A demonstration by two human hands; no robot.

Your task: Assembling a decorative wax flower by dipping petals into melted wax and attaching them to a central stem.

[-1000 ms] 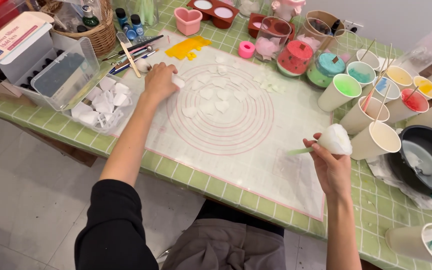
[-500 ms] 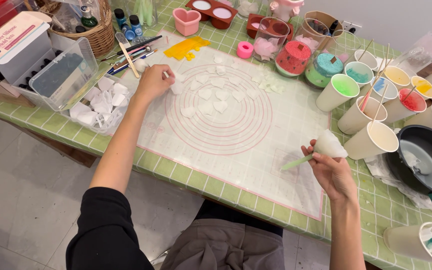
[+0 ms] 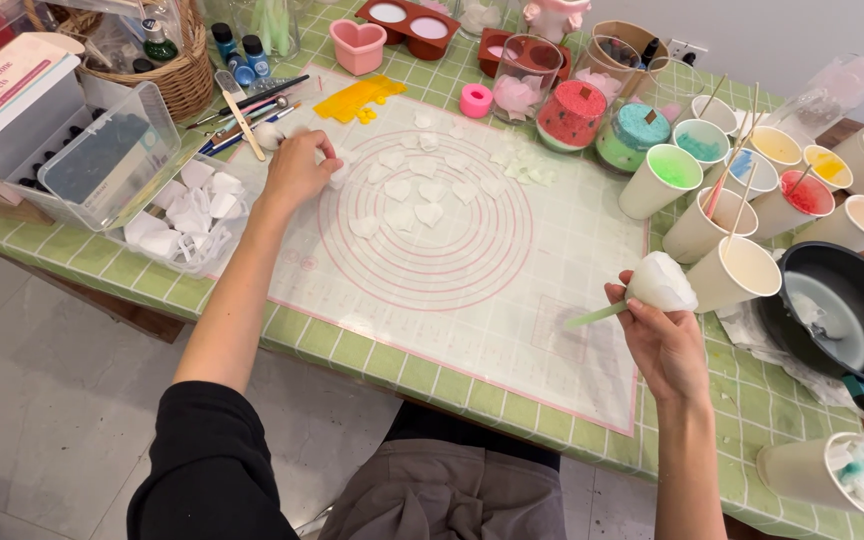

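Note:
My left hand (image 3: 299, 170) reaches to the far left corner of the white silicone mat (image 3: 472, 290) and closes on a small white wax petal at the mat's edge. Several more white wax petals (image 3: 420, 190) lie scattered over the mat's ring pattern. My right hand (image 3: 660, 335) hovers above the mat's right side, holding a white wax flower (image 3: 661, 283) on a pale green stem that points left.
Paper cups of coloured wax (image 3: 732, 195) stand at the right, beside a black pan (image 3: 842, 315). A clear tub of white petals (image 3: 184, 215) and a plastic box (image 3: 102, 155) sit left. Moulds, jars and a wicker basket (image 3: 177, 70) line the back of the green tiled table.
My left hand has curled its fingers onto a petal at the mat's left corner. My right hand has kept the flower near the same spot, dipping slightly.

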